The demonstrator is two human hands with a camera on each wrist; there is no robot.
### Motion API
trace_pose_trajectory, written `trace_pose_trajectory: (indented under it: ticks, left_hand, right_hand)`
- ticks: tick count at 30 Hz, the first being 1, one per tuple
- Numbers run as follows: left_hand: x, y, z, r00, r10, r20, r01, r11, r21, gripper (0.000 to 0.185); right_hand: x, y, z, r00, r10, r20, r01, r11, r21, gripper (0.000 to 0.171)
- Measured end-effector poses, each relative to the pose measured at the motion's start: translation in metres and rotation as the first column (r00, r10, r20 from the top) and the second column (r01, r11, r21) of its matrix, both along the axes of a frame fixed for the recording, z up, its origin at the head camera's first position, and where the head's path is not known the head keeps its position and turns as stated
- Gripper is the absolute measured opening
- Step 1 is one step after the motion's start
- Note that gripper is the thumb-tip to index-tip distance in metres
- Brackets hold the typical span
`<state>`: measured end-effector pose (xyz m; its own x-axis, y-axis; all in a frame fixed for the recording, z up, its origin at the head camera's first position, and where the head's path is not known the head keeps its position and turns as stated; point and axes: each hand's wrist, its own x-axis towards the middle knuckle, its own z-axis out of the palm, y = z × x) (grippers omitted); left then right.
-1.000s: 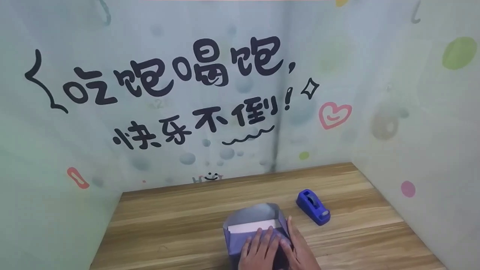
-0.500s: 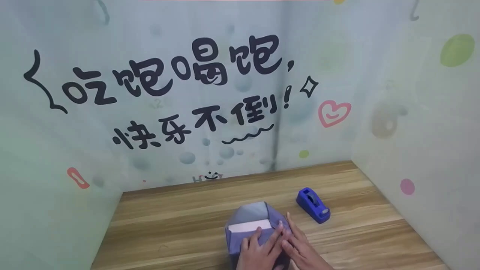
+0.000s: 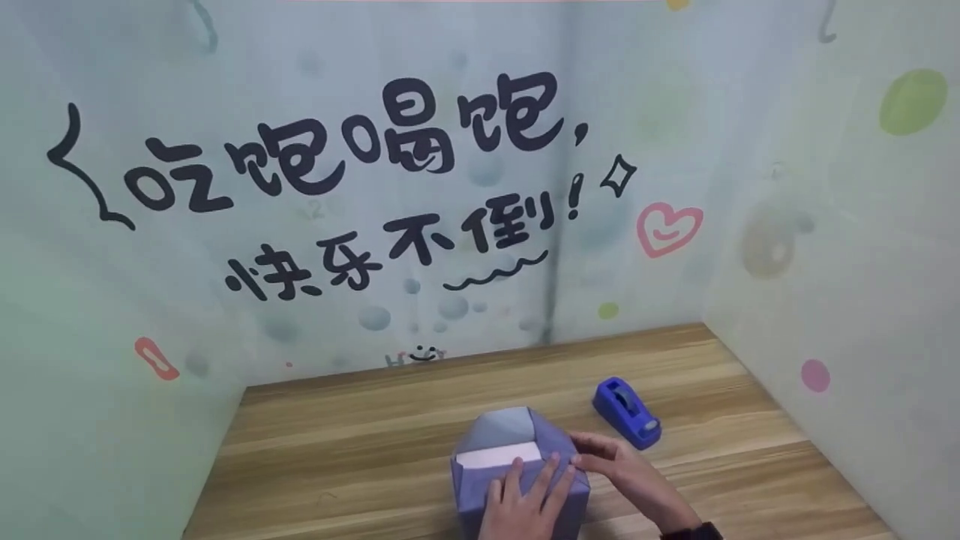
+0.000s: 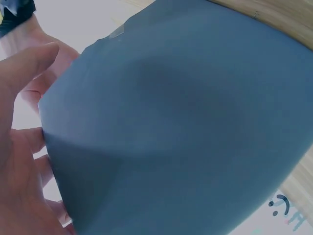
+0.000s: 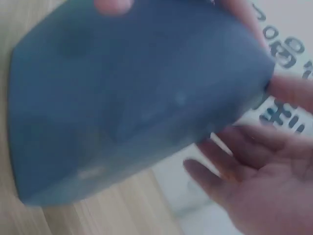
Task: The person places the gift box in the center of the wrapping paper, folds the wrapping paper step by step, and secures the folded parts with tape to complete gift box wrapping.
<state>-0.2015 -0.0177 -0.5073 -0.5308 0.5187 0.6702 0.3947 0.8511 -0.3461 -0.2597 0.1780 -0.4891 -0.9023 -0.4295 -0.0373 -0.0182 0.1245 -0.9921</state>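
Currently the left hand [image 3: 521, 502] presses flat on the paper-wrapped box [image 3: 517, 469]; the right hand [image 3: 626, 469] pinches its right fold. Loosening that grip risks the fold springing open.

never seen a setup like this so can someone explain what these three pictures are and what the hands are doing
There is no machine here: a person wears three cameras. The wide picture comes from a camera on the head, looking down at a wooden table set between decorated walls. The two close, blurry pictures come from cameras on each wrist.

On the table stands a box being wrapped in blue paper, with a strip of white still bare at the top. The left hand lies flat on the box with straight fingers, pressing the paper down. The right hand pinches the paper at the box's right corner. Beside it sits a blue tape dispenser, untouched.

In the wrist views the blue paper fills most of the picture.
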Motion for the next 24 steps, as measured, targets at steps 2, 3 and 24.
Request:
trace_pose_trajectory:
  ticks: [2, 3, 24]
  left_hand:
    - [0.001, 0.002, 0.001, 1.000, 0.000, 0.002, 0.000, 1.000, 0.017, 0.065]
    - [0.002, 0.003, 0.001, 1.000, 0.000, 0.002, 0.000, 1.000, 0.026, 0.063]
    - [0.006, 0.006, 0.006, 0.988, 0.094, 0.120, -0.094, 0.996, -0.008, 0.079]
  right_hand:
    - [-0.005, -0.001, -0.002, 1.000, -0.016, 0.002, 0.016, 1.000, 0.003, 0.044]
    - [-0.008, -0.002, -0.002, 0.999, -0.031, -0.012, 0.031, 1.000, 0.002, 0.040]
    - [-0.013, -0.006, -0.001, 0.978, 0.174, -0.118, -0.169, 0.984, 0.049, 0.046]
